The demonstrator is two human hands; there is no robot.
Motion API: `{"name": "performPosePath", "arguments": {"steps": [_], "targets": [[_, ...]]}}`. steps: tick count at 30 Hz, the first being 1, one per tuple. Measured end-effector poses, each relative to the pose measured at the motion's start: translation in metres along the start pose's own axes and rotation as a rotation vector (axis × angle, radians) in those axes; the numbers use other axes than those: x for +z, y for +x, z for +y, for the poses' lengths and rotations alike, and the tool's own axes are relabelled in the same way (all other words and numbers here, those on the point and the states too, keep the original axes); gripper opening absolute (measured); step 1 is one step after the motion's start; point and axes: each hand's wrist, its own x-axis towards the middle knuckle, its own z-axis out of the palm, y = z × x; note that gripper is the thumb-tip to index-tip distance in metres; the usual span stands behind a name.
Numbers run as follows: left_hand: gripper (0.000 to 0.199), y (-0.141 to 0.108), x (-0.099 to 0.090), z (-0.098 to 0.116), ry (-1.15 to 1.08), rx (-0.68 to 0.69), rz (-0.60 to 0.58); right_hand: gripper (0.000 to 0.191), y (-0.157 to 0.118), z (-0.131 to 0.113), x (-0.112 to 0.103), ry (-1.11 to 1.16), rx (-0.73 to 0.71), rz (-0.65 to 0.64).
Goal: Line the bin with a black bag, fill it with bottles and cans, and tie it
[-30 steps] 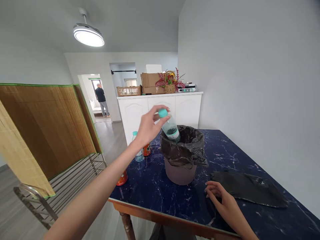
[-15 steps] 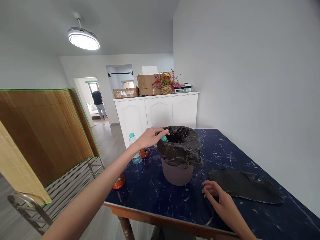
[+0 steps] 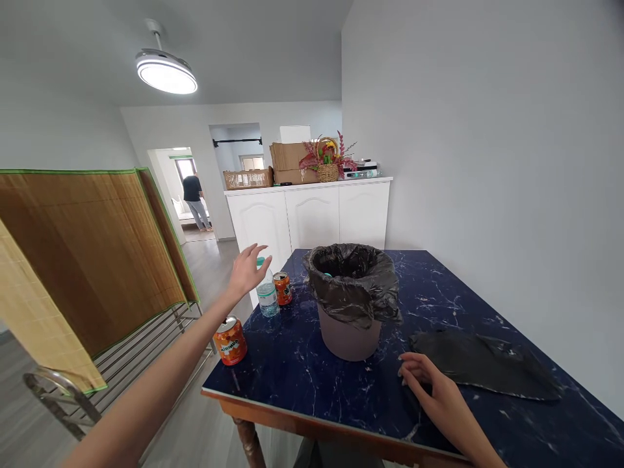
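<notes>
- Now to the left hand [image 3: 250, 272], raised to cap height beside a clear bottle [image 3: 268, 300], with a wide grip: thumb and fingers parted about the teal cap [image 3: 260, 261], seemingly to suit its width. Touching or just short? Impossible to tell from this angle.
- Standing upright towards the left side of the tabletop [image 3: 283, 383], cap uppermost, and so easy to take from above: that same bottle.
- Right beside it, an upright orange can [image 3: 282, 290]; nearer the front-left corner, a second can [image 3: 231, 343], upright too, probably for steadiness so close to the edge.
- Centre stage, a bin [image 3: 348, 339] with a black bag [image 3: 358, 304] turned out over the rim, presumably to stop the lining slipping down. Just inside, at the left, a scrap of teal [image 3: 327, 275], too little showing to name.
- Down front, right of the bin, the right hand [image 3: 431, 385]: resting low, fingers loosely curled, with a narrower grip and nothing visible in it, perhaps parked for support.
- Alongside, flat black plastic [image 3: 487, 367], spread well off the bin, likely to leave its mouth unobstructed.
</notes>
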Motion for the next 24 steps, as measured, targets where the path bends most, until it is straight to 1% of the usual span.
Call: {"name": "performPosePath", "arguments": {"steps": [1,3,6,8,10,12,14,15,16,17,18,19,21,24], "targets": [[0.038,-0.003,0.002,-0.006,0.012,-0.004,-0.033,0.045,0.000,0.000,0.000,-0.002,-0.006,0.006],[0.031,-0.009,0.006,-0.012,0.033,-0.008,-0.076,0.045,-0.001,-0.002,0.000,-0.003,-0.009,0.009],[0.026,-0.018,0.004,-0.007,0.075,-0.014,-0.082,0.045,-0.001,-0.003,-0.001,0.000,-0.004,0.006],[0.025,-0.021,-0.008,0.004,0.103,0.000,-0.082,0.044,-0.001,-0.004,-0.001,0.002,-0.004,0.003],[0.026,-0.022,-0.031,0.019,0.126,0.029,-0.072,0.044,-0.001,-0.003,0.000,0.005,0.002,-0.004],[0.028,-0.021,-0.063,0.040,0.137,0.084,0.007,0.044,-0.001,-0.002,0.000,0.009,0.010,-0.006],[0.027,-0.018,-0.096,0.067,0.110,0.206,0.240,0.044,0.000,-0.002,0.000,0.014,0.015,-0.003],[0.027,-0.017,-0.110,0.083,0.071,0.244,0.361,0.043,0.000,-0.001,0.000,0.016,0.016,-0.001],[0.028,-0.015,-0.122,0.098,0.014,0.270,0.448,0.043,0.000,-0.001,0.000,0.018,0.019,-0.002],[0.028,-0.013,-0.130,0.113,-0.053,0.291,0.498,0.043,0.000,-0.002,0.000,0.020,0.023,-0.004],[0.028,-0.011,-0.134,0.127,-0.123,0.310,0.518,0.044,-0.001,-0.002,0.000,0.020,0.026,-0.006],[0.028,-0.010,-0.133,0.140,-0.192,0.328,0.510,0.044,-0.001,-0.003,0.000,0.019,0.027,-0.006],[0.026,-0.006,-0.120,0.161,-0.323,0.369,0.441,0.044,-0.001,-0.004,0.000,0.018,0.023,-0.005],[0.023,-0.004,-0.080,0.179,-0.486,0.425,0.290,0.044,0.000,-0.006,0.000,0.011,0.021,-0.007]]}}
